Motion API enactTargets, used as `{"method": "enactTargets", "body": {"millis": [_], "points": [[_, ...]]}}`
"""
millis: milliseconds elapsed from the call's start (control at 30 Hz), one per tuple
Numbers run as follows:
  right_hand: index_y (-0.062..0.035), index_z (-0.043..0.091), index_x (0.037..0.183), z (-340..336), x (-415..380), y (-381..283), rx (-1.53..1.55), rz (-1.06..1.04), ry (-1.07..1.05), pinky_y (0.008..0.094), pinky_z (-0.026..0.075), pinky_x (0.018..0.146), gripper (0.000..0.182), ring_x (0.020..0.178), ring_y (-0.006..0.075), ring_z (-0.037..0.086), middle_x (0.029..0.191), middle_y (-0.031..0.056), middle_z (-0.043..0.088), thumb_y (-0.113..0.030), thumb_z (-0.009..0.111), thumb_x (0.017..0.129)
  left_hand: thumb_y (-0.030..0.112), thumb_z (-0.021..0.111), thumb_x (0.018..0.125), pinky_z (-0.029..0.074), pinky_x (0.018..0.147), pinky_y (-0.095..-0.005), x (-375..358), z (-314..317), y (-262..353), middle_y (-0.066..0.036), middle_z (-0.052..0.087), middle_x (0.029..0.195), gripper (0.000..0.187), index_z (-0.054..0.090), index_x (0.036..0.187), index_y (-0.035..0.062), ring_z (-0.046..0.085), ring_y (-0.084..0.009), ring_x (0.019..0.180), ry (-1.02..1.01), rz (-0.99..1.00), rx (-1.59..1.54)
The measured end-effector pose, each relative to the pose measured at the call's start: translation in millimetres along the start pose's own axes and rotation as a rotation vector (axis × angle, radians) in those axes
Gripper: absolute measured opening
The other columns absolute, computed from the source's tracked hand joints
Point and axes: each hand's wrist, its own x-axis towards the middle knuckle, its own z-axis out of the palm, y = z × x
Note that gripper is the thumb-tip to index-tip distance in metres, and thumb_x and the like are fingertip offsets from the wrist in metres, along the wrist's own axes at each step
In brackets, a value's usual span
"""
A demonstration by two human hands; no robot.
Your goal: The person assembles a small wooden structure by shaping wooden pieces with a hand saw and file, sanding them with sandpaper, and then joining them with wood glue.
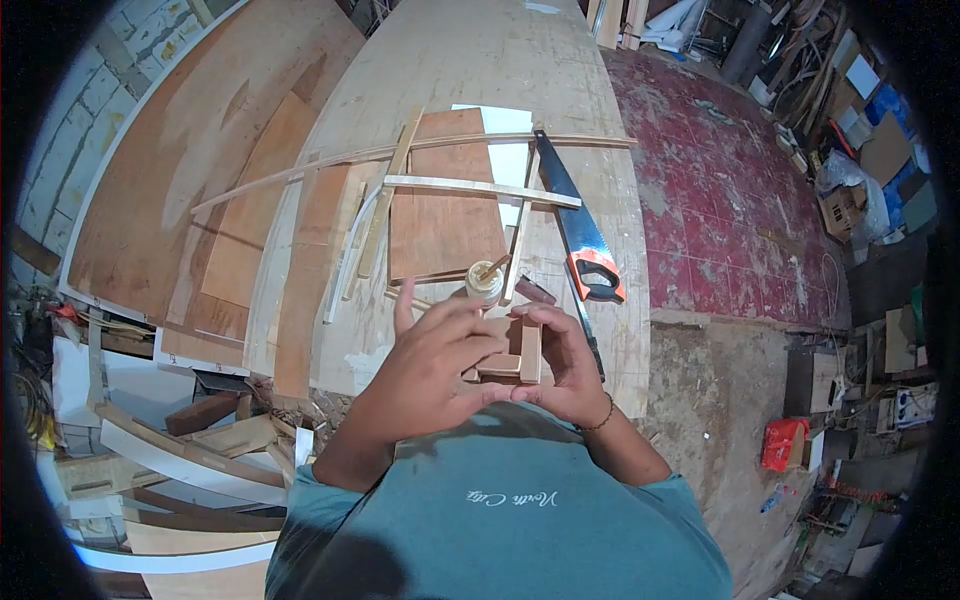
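Both hands [440, 350] [565, 365] closed around a small wooden frame [512, 365] — over a plywood workbench [350, 290], red floor [710, 220] alongside.

Workshop, woodworking type. Long wooden workbench [480, 60], with a handsaw [572, 215] near its right edge, thin wood strips [480, 188] and a brown board [440, 190] lying across it. Open jar [484, 280] with a stick in it, toward the near edge. Big plywood sheet [150, 170] along the left edge, curved wood pieces [190, 455] piled off the near left corner. Bare block wall [75, 110] far left. Worn red floor [700, 190] past the right edge, stained and scuffed; clutter of boxes and bags along that side.
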Motion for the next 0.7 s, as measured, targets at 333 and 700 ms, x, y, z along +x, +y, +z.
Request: {"method": "enactTargets", "body": {"millis": [333, 700], "points": [[-0.0078, 0.036, 0.128, 6, 3, -6, 0.240, 0.075, 0.201, 0.0386, 0.035, 0.105, 0.081, 0.121, 0.0230, 0.045, 0.129, 0.0106, 0.047, -0.028, 0.085, 0.066, 0.050, 0.075, 0.071, 0.024, 0.108, -0.0515, -3, 26, -22, -0.017, 0.041, 0.134, 0.085, 0.040, 0.135, 0.0051, 0.040, -0.0281, 0.127, 0.280, -0.022, -0.391], [-0.0155, 0.056, 0.115, -3, 24, -30, -0.718, -0.244, 0.039, 0.0552, 0.020, 0.108, 0.053, 0.131, 0.0410, 0.030, 0.140, 0.0167, 0.039, -0.024, 0.078, 0.067, 0.026, 0.055, 0.093, 0.051, 0.088, -0.0342, -12, 42, -31, -0.014, 0.059, 0.115, 0.048, 0.045, 0.128, -0.0039, 0.062, -0.0212, 0.101, 0.070, -0.490, -1.674]]}}
